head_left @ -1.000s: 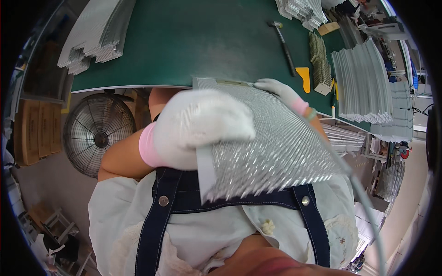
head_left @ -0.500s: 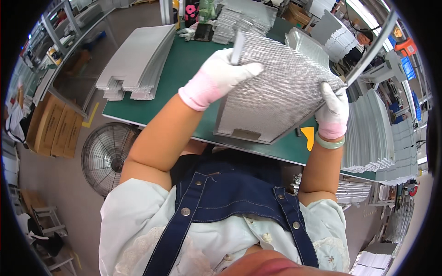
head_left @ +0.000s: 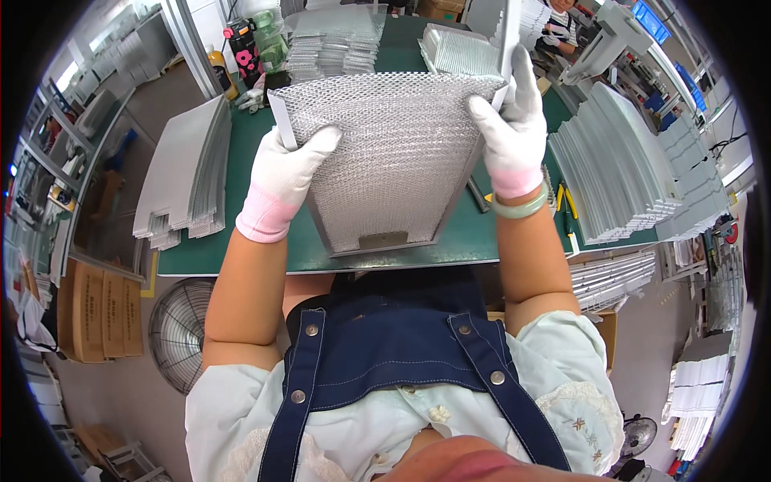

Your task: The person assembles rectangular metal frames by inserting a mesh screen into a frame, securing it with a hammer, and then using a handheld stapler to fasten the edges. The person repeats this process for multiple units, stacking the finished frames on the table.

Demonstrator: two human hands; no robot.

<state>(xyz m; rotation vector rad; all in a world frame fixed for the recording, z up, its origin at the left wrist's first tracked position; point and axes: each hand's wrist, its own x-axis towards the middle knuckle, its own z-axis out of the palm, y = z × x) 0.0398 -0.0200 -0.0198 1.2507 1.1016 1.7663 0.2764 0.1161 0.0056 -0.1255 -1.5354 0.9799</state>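
Where the navy bib (head_left: 401,345) meets its straps, the nearest clothing runs down and is cut off by the lower edge. Just beyond, a silver mesh panel (head_left: 393,161) is held up, leaning, over the near side of a green table (head_left: 257,259); whether its lower edge touches the top is hard to tell. The left hand (head_left: 285,173), white-gloved with a pink cuff, is closed on the panel's left side, thumb on the face, other fingers hidden behind. The right hand (head_left: 514,132), gloved alike, has its thumb against the right side and a finger raised beside a pale strip (head_left: 510,40); I cannot tell whether that joins the panel. Crinkled and glinting, the mesh has a grey frame at its bottom and a small dark plate there; its top bows unevenly. Past it, a dark handle (head_left: 478,195) shows only in part. Pale sheets (head_left: 189,173) are stacked left, white panels (head_left: 610,169) right. Farther off, the panel partly blocks a mesh stack (head_left: 333,44), and a co-worker (head_left: 562,32) is cut off above.
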